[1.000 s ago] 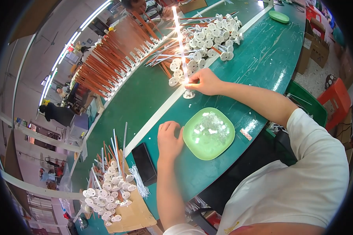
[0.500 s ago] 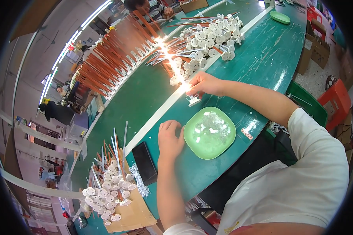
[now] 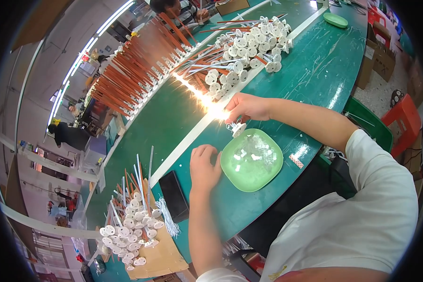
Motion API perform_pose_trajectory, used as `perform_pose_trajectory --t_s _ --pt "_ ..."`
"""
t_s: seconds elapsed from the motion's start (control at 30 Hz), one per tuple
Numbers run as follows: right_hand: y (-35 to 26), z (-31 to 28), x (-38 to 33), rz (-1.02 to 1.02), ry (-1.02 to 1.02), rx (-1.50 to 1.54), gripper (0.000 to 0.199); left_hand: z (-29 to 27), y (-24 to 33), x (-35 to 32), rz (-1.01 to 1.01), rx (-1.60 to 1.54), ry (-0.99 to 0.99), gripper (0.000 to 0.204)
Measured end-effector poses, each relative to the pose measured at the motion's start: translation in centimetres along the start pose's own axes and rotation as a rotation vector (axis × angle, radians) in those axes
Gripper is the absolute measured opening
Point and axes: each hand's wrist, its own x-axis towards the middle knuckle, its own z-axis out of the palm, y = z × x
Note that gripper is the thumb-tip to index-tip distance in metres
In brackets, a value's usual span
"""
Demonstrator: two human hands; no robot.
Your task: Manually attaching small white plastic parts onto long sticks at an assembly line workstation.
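Green dishes point(image 3: 252, 183), two, one lit stick point(image 3: 198, 93) in right hand point(image 3: 252, 107)

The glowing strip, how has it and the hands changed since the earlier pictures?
The glowing strip has tipped from upright over to the left, while its round white base has swung right and nearer the green dish. The right hand keeps its grip; nothing was let go. The left hand, dish and black phone stayed put.
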Motion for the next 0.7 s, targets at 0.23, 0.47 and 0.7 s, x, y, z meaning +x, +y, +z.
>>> perform_pose_trajectory --t_s 0.23,0.47,0.7 --pt "0.1 1.6 -0.1 -0.016 0.059 -0.009 0.028 -0.5 1.9 0.6 -0.113 -0.335 0.327 0.026" --pt "-1.6 4.8 -2.2 -0.045 -0.025 -0.049 0.023 -0.5 6.1 0.4 0.095 -0.237 0.300 0.041" --pt "-0.8 5.5 -3.1 -1.027 0.242 -0.804 0.008 -0.1 4.7 0.6 -0.041 -0.269 0.393 0.035"
